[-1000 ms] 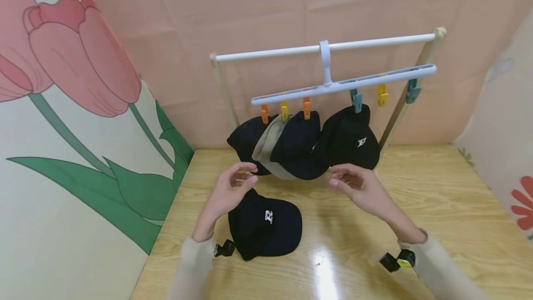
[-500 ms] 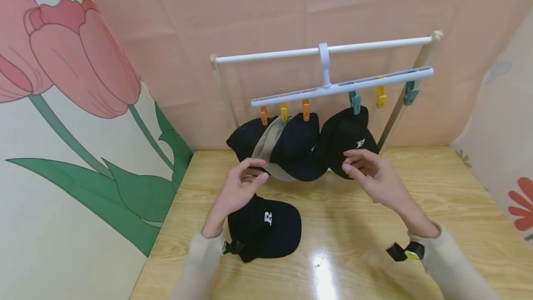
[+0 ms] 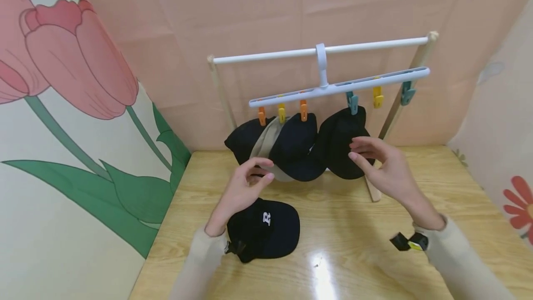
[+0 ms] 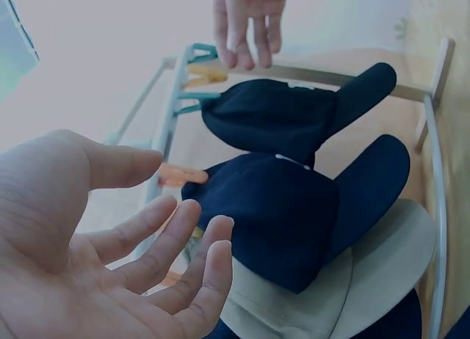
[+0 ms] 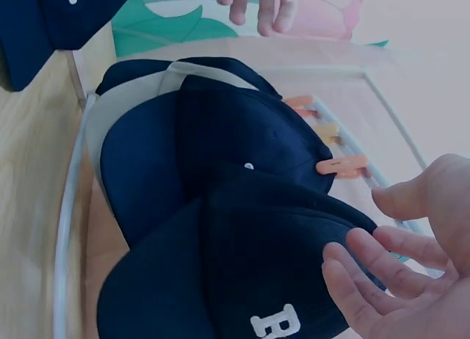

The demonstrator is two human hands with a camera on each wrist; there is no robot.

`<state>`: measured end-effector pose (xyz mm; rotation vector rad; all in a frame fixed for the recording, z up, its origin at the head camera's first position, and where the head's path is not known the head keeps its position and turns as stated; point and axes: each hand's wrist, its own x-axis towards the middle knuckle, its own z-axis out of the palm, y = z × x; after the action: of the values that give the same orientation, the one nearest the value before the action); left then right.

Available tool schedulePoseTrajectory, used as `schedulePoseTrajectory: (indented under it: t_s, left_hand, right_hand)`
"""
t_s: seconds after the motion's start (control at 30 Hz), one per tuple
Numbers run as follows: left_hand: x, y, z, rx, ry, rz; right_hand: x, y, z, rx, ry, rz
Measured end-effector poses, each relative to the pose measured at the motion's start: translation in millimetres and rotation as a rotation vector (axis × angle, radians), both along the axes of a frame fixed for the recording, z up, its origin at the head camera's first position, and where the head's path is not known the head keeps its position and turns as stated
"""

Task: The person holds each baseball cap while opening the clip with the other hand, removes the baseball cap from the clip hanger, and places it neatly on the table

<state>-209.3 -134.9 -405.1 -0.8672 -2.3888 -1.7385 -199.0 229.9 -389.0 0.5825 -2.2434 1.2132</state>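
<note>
Four-fingered gaps show in both hands, which hold nothing. My left hand (image 3: 244, 186) hovers above a black cap (image 3: 276, 233) with a white R that lies on the table. Just beyond that hand hang a dark cap (image 3: 243, 139), a beige cap (image 3: 265, 141) and a navy cap (image 3: 294, 145). My right hand (image 3: 389, 170) is in front of the black cap (image 3: 339, 140) at the right of the row and covers its white letter in the head view. That letter shows in the right wrist view, with relaxed fingers (image 5: 396, 269) near the crown; contact cannot be told.
A pale blue hanger (image 3: 329, 89) hooks over the white rail (image 3: 270, 53) of a wooden stand. Orange clips (image 3: 304, 111), a yellow clip (image 3: 281, 114) and a teal clip (image 3: 352, 104) grip the caps. Another yellow clip (image 3: 377, 97) and teal clip (image 3: 407, 94) hang without caps.
My right hand has moved right and upward, to the right side of the hanging black cap. The left hand has shifted slightly right. The caps stay where they were.
</note>
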Motion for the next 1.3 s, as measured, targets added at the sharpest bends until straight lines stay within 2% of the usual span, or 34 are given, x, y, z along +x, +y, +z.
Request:
schedulePoseTrajectory:
  t_s: [0.3, 0.43, 0.6, 0.87, 1.03, 1.3]
  left_hand:
    - [-0.2, 15.8, 3.0, 0.020, 0.024, -0.022]
    - [-1.1, 23.4, 5.4, 0.032, 0.017, -0.039]
    - [-2.3, 30.9, 6.9, 0.053, 0.036, -0.057]
    - [-7.0, 39.5, 10.1, 0.035, 0.070, -0.048]
    - [-8.9, 46.4, 18.2, 0.025, 0.076, -0.059]
    - [-12.9, 63.9, 34.7, -0.033, 0.138, -0.079]
  right_hand:
    - [-8.7, 2.4, 10.7, -0.002, 0.177, -0.018]
    - [-12.7, 2.8, 15.4, -0.006, 0.223, -0.034]
    - [-15.9, 4.5, 18.8, 0.006, 0.231, -0.052]
    - [-19.0, 7.3, 23.0, 0.035, 0.235, -0.103]
    - [-22.2, 6.8, 26.9, 0.030, 0.257, -0.115]
    - [-27.6, 3.5, 34.0, 0.020, 0.287, -0.128]
